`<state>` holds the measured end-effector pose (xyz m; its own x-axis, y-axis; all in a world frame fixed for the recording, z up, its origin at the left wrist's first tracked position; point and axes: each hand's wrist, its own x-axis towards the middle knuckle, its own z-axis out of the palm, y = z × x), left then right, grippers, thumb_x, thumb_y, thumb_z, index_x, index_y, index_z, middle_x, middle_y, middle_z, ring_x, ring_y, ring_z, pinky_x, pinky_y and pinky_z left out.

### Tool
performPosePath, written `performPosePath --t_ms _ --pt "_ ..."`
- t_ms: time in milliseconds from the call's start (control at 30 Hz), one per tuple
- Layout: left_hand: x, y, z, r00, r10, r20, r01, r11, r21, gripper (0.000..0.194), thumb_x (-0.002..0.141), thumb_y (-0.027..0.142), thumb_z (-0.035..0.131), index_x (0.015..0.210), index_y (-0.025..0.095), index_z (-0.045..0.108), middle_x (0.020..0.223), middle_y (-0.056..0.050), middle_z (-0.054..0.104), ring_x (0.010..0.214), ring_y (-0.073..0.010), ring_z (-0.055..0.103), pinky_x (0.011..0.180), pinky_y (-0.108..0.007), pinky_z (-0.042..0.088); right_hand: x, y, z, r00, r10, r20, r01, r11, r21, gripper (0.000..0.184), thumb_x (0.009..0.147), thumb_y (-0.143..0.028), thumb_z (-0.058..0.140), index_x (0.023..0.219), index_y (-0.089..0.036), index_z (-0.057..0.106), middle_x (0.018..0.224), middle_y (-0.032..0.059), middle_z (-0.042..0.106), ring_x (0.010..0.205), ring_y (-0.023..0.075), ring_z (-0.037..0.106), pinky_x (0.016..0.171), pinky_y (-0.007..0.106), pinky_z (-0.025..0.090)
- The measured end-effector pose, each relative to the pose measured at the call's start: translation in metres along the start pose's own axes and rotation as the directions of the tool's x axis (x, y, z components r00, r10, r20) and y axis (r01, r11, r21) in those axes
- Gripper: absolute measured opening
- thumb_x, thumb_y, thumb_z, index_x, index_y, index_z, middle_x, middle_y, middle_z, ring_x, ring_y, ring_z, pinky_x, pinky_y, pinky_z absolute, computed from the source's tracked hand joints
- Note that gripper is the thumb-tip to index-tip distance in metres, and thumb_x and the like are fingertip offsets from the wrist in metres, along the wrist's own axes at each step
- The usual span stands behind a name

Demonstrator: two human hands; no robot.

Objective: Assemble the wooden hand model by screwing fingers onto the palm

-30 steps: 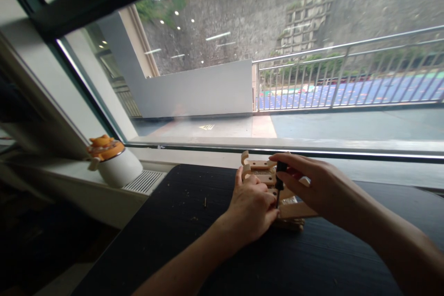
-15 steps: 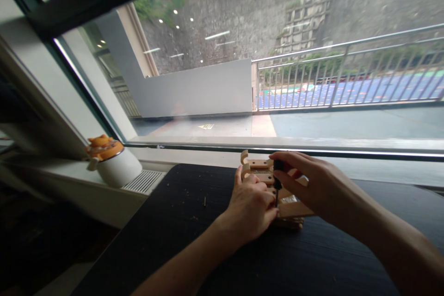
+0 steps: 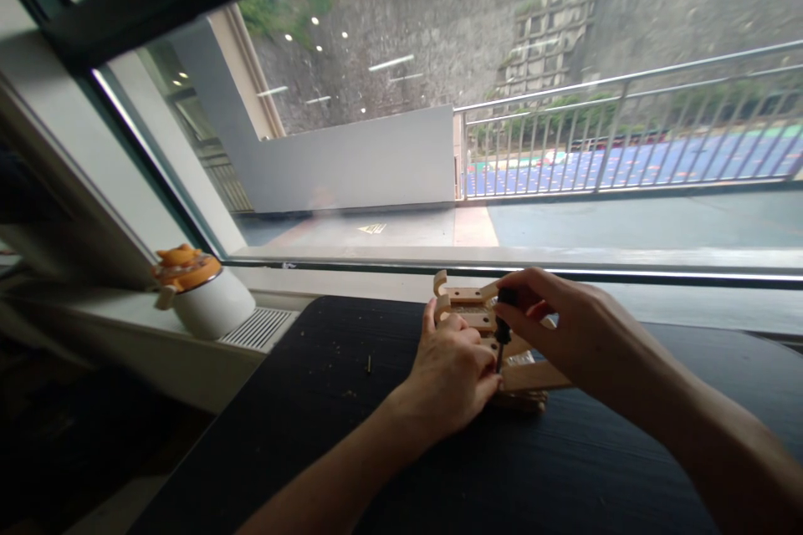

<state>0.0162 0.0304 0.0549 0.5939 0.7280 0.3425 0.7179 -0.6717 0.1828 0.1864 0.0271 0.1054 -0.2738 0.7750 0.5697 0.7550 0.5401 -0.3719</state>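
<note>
My right hand point(image 3: 544, 308) pinches the black handle of a screwdriver point(image 3: 503, 328), which stands nearly upright with its shaft pointing down at a wooden piece. My left hand point(image 3: 452, 364) is closed over the near left side of a small wooden assembly point(image 3: 472, 321), its thumb beside the screwdriver's tip. The assembly has several pale slats with dark holes and curved, hook-like ends. A flat wooden strip point(image 3: 533, 375) sticks out to the right under my right hand. The tip itself and any screw under it are hidden by my left fingers.
A small screw point(image 3: 369, 364) stands or lies on the black table point(image 3: 301, 435), left of my hands, among light crumbs. A white cup with an orange animal-shaped lid point(image 3: 210, 301) is on the sill beside a vent grille point(image 3: 258, 327). A large window point(image 3: 376, 175) rises behind the table.
My right fingers have shifted around the screwdriver's handle, and the wrist has turned slightly. My left hand keeps its place on the wooden assembly. The view has drifted a little.
</note>
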Motion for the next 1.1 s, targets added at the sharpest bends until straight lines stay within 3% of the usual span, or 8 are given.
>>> performPosePath --t_ms 100,200,433,600,800,967,1100 --pt "0.0 0.0 0.001 1.0 -0.002 -0.005 0.002 1.0 0.0 0.014 0.081 0.032 0.063 0.074 0.022 0.069 0.078 0.0 0.067 0.097 -0.0222 0.054 0.11 -0.058 0.004 -0.001 -0.004 0.001 0.999 -0.031 0.008 0.031 0.999 0.023 0.022 0.084 -0.029 0.055 0.104 -0.025 0.063 0.073 -0.0022 0.069 0.06 0.0128 0.063 0.053 0.023 0.043" --pt "-0.001 -0.001 0.002 1.0 0.0 -0.008 0.0 1.0 0.007 0.015 0.082 0.033 0.062 0.075 0.022 0.069 0.078 0.0 0.067 0.097 -0.0223 0.054 0.111 -0.058 0.004 0.0 -0.004 0.0 0.998 -0.056 0.027 0.055 0.998 0.009 0.019 0.085 -0.03 0.055 0.1 -0.027 0.065 0.078 -0.002 0.07 0.061 0.0126 0.063 0.054 0.023 0.043" --pt "0.0 -0.001 0.0 1.0 0.003 0.001 -0.003 1.0 0.02 0.016 0.082 0.034 0.062 0.073 0.021 0.068 0.077 0.0 0.066 0.097 -0.0215 0.053 0.111 -0.059 0.005 0.001 0.003 -0.001 1.0 0.028 -0.007 -0.028 0.998 -0.065 0.016 0.083 -0.035 0.055 0.088 -0.022 0.063 0.065 -0.0014 0.066 0.055 0.0137 0.059 0.049 0.024 0.039" --pt "-0.001 -0.001 0.002 1.0 -0.006 0.0 0.006 1.0 0.021 0.013 0.081 0.033 0.063 0.075 0.023 0.069 0.08 0.0 0.067 0.098 -0.0218 0.053 0.111 -0.057 0.005 -0.001 -0.002 -0.001 0.998 -0.004 0.06 0.006 1.0 -0.019 0.024 0.083 -0.03 0.054 0.105 -0.025 0.063 0.07 -0.0015 0.068 0.058 0.0135 0.062 0.051 0.023 0.041" --pt "-0.001 -0.001 0.001 1.0 0.005 -0.004 -0.004 1.0 0.024 0.015 0.081 0.033 0.063 0.073 0.021 0.067 0.075 0.001 0.065 0.096 -0.0215 0.053 0.11 -0.057 0.004 0.0 -0.003 -0.001 0.999 -0.022 0.031 0.023 0.999 -0.032 0.022 0.085 -0.031 0.052 0.1 -0.021 0.064 0.072 0.0006 0.07 0.057 0.0144 0.062 0.051 0.023 0.041" --pt "-0.001 -0.001 -0.007 0.998 0.051 0.032 -0.052 0.998 0.017 0.028 0.071 0.044 0.071 0.065 0.019 0.062 0.077 0.0 0.063 0.094 -0.0217 0.053 0.109 -0.055 0.01 0.002 0.004 0.004 1.0 -0.005 0.0 0.005 0.999 -0.045 0.022 0.087 -0.032 0.051 0.102 -0.02 0.062 0.07 0.0003 0.069 0.058 0.0149 0.062 0.051 0.024 0.04" --pt "0.0 0.0 -0.009 0.998 0.044 0.055 -0.045 0.999 0.023 0.021 0.074 0.039 0.069 0.071 0.019 0.063 0.084 -0.002 0.064 0.096 -0.0229 0.054 0.108 -0.058 0.011 0.001 0.001 0.004 0.999 0.013 0.03 -0.013 1.0 0.0 0.023 0.086 -0.031 0.052 0.105 -0.022 0.061 0.074 0.0004 0.07 0.06 0.0148 0.063 0.053 0.024 0.043"
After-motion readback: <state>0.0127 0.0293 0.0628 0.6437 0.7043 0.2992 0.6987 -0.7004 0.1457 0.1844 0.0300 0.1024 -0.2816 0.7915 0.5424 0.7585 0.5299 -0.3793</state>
